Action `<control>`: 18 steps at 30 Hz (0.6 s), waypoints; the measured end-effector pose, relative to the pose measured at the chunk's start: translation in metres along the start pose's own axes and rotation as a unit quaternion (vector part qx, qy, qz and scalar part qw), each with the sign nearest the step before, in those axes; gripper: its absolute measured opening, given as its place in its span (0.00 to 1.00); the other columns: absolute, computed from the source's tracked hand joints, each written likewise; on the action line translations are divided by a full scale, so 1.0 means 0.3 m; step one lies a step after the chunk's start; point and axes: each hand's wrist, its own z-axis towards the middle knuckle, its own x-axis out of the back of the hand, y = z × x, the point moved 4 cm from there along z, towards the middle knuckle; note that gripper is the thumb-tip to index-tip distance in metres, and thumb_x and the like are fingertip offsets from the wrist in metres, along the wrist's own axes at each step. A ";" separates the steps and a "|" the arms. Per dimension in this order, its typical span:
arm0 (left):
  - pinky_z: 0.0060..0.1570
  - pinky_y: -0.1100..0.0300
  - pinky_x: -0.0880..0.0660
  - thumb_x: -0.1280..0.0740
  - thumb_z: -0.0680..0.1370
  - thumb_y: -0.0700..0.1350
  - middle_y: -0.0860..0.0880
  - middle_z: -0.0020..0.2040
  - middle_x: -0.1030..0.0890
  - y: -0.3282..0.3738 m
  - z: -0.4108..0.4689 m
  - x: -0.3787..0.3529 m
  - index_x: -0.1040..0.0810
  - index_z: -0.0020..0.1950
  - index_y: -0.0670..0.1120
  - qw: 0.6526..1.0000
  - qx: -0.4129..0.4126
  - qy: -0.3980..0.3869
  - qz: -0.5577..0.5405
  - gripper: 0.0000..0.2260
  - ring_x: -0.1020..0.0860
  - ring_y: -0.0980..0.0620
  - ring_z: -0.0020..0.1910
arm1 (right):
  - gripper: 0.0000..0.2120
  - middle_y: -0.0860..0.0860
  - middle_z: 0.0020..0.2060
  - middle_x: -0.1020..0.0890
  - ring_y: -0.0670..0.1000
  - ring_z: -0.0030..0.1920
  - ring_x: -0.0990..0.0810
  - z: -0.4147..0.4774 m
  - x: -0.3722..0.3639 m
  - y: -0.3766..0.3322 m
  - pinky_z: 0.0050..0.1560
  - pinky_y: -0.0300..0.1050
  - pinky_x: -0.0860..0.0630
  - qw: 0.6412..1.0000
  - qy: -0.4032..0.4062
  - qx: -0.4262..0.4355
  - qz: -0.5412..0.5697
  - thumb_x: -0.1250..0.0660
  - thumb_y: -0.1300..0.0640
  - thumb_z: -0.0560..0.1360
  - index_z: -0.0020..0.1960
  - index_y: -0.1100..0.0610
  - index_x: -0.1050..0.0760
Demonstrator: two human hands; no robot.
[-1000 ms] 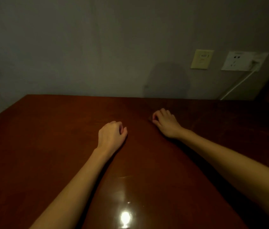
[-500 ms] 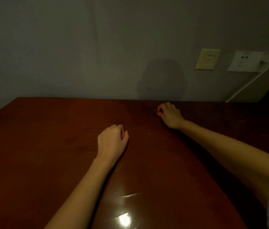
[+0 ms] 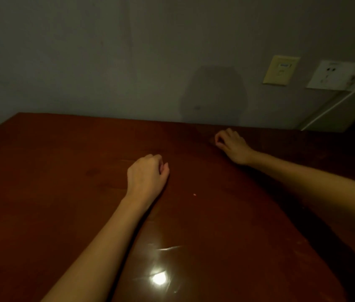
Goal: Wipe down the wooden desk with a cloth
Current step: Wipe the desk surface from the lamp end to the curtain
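The dark red-brown wooden desk [image 3: 41,192] fills the lower view. No cloth is visible. My left hand [image 3: 147,175] rests on the middle of the desk as a loose fist and holds nothing. My right hand [image 3: 232,146] lies farther off, near the desk's back edge by the wall. Its fingers are curled, thumb and forefinger close together at the surface, with nothing visible between them. A tiny pale speck [image 3: 194,194] lies on the wood between my arms.
A grey wall stands right behind the desk. It carries a yellowish switch plate [image 3: 281,70] and a white socket [image 3: 335,75], from which a white cable [image 3: 329,107] runs down. A lamp's glare [image 3: 159,279] shines on the near desk surface. The room is dim.
My right hand has slid away from me toward the desk's back edge. My left hand has stayed almost where it was, still curled.
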 end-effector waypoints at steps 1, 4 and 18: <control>0.30 0.63 0.33 0.38 0.79 0.49 0.53 0.35 0.27 0.000 0.000 0.000 0.30 0.36 0.49 1.000 0.002 -0.002 0.000 0.13 0.29 0.57 0.32 | 0.10 0.56 0.58 0.31 0.58 0.59 0.32 0.011 -0.004 0.004 0.54 0.47 0.38 1.000 0.015 -0.014 0.002 0.45 0.53 0.81 0.59 0.56 0.31; 0.30 0.63 0.33 0.38 0.79 0.49 0.53 0.35 0.27 0.003 -0.002 0.003 0.30 0.36 0.48 1.000 0.000 -0.005 -0.004 0.13 0.29 0.56 0.32 | 0.10 0.52 0.52 0.31 0.58 0.58 0.30 -0.039 0.027 -0.030 0.52 0.43 0.40 0.994 0.074 -0.016 0.073 0.45 0.54 0.81 0.57 0.57 0.29; 0.30 0.62 0.35 0.38 0.79 0.50 0.53 0.36 0.27 0.006 -0.006 0.004 0.29 0.37 0.48 1.000 0.002 -0.002 0.002 0.12 0.29 0.56 0.33 | 0.17 0.53 0.51 0.28 0.49 0.49 0.32 -0.237 -0.027 -0.299 0.54 0.49 0.34 0.959 -0.034 0.277 0.053 0.49 0.44 0.80 0.53 0.54 0.28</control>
